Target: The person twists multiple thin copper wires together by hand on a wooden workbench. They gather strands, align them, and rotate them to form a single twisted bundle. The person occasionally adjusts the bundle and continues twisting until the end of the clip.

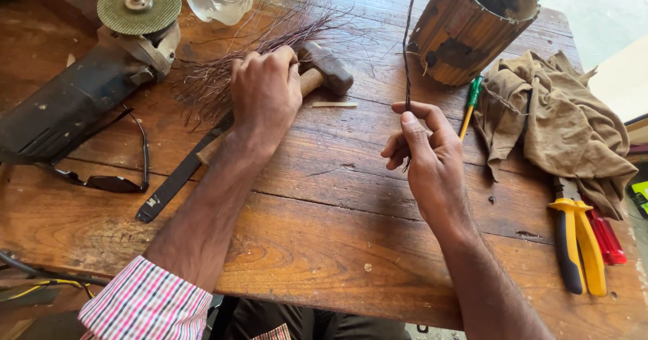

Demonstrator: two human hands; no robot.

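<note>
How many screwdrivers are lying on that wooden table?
2. A green-handled screwdriver lies between the right hand and the tan cloth. A red-handled one lies beside the yellow pliers. The cloth may hide more.

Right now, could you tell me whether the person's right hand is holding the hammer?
No, the right hand pinches a thin dark twisted strand, while the left hand rests on the hammer.

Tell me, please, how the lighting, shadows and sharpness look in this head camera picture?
Head view: daylight from the upper right overexposes the floor past the wooden table; soft shadows fall under the left hand and right hand; hands and hammer are sharp; wide-lens stretching shows at the edges, as on the angle grinder.
</note>
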